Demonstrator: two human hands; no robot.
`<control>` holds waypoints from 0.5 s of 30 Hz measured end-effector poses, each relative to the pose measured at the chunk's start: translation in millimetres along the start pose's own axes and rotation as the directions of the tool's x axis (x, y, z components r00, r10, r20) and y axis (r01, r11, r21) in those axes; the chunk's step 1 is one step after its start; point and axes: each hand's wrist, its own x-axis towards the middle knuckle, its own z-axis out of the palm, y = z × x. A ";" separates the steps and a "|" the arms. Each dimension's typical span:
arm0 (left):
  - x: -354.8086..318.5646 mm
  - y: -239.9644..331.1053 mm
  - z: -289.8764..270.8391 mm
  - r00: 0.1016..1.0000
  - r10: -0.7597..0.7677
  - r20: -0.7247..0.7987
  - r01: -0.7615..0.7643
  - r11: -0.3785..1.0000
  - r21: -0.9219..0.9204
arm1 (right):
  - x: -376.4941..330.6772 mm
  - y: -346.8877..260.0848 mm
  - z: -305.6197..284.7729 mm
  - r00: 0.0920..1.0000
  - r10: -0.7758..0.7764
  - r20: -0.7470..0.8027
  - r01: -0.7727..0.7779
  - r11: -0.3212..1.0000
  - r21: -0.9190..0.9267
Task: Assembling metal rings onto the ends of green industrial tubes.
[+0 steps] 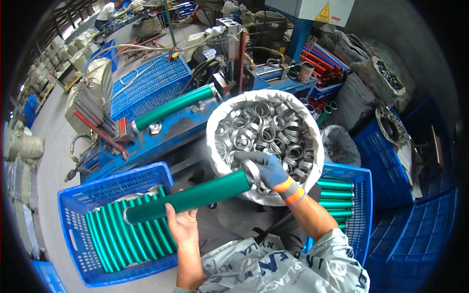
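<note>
Near the white sack [211, 134], the left hand [184, 225] grasps a green tube [205, 194] while the right hand [268, 169] grips its end ring [252, 173].

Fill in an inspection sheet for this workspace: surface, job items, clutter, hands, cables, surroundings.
Surface: blue machine bench, with a mounted green tube along it.
Job items: held green tube; silver ring at its right end; white sack of silver rings; left crate and right crate, both holding green tubes.
Clutter: red tubes; grey sack at right.
Hands: left hand bare, gripping the held tube; right hand gloved, at the ring.
Cables: black hoses by the machine.
Surroundings: person in the background.
</note>
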 end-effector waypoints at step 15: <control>11.7 -11.4 8.6 0.991 0.113 -0.067 -0.101 0.982 0.159 | -24.0 -27.3 11.8 0.999 0.055 0.002 -0.054 0.990 -0.127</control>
